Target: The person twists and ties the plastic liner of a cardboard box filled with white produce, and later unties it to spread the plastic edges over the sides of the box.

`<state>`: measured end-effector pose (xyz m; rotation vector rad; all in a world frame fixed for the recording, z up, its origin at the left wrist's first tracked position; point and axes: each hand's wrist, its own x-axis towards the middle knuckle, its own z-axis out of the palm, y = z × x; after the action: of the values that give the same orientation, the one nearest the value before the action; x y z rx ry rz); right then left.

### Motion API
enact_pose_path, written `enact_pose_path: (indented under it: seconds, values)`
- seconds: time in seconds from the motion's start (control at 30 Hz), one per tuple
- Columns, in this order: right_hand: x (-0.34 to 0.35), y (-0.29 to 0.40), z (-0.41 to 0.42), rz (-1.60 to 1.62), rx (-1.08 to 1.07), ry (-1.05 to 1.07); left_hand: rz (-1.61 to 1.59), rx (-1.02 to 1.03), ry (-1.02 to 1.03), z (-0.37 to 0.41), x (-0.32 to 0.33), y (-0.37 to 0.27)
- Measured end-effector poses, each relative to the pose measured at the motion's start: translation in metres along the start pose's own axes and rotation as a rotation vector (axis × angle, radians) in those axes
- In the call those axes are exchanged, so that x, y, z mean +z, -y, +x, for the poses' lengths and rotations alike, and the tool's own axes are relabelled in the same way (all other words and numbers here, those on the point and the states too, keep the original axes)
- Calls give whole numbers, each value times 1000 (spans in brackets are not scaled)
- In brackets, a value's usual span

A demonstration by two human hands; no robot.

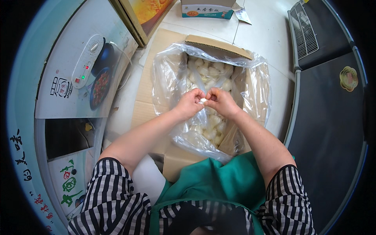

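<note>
My left hand (191, 102) and my right hand (220, 102) meet fingertip to fingertip over an open cardboard box (218, 45). Both pinch a small white piece (203, 100) between thumbs and fingers; it looks like a garlic clove, but the fingers cover part of it. The box is lined with a clear plastic bag (167, 85) folded out over its sides. Inside the bag lie many pale bulbs (216, 70) that look like garlic, some beyond my hands and some nearer to me. My forearms hide part of the bag's near side.
Cardboard flaps (144, 108) spread around the box on the tiled floor (264, 32). A dark appliance (326, 123) with a vent grille stands at the right. At the left is a white cabinet (79, 38) with a knob, lights and a cable. Another printed carton (207, 11) sits at the top.
</note>
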<state>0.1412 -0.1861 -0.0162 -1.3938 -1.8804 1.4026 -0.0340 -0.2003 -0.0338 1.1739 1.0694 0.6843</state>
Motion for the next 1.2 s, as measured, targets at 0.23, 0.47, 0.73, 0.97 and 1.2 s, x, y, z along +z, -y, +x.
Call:
enact_pose_path:
  seconds: [0.23, 0.47, 0.73, 0.97, 1.2]
  values:
    - [-5, -11, 3, 310, 106, 49, 96, 84, 23, 3, -5, -3]
    - [-5, -21, 8, 251, 124, 68, 500, 405, 69, 2, -10, -15]
    - [-6, 1, 7, -64, 32, 84, 727, 527, 145, 3, -15, -15]
    - [1, 5, 6, -219, -110, -19, 660, 526, 127, 5, -15, -13]
    - [-5, 3, 8, -158, 52, -106, 675, 417, -202, 1, -3, -15]
